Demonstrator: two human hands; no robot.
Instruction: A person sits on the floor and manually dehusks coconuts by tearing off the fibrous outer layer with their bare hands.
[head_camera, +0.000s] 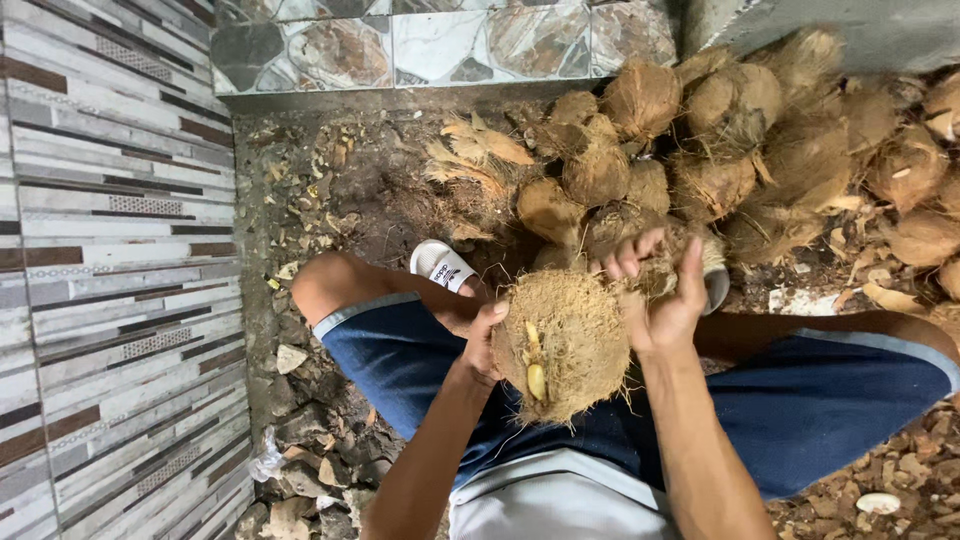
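A round, fibrous brown coconut (568, 340) sits between my knees, with a pale yellow sprout on its near face. My left hand (482, 342) cups its left side and holds it. My right hand (657, 290) is at the coconut's upper right edge, fingers curled around a tuft of husk fibre there. Both forearms reach up from the bottom of the view, over my blue shorts (400, 360).
A heap of husked coconuts (720, 150) lies just beyond my hands, stretching to the right. Loose husk pieces (480, 150) and dirt cover the ground. A white sandal (442, 265) is under my left knee. A striped tiled wall (110, 260) runs along the left.
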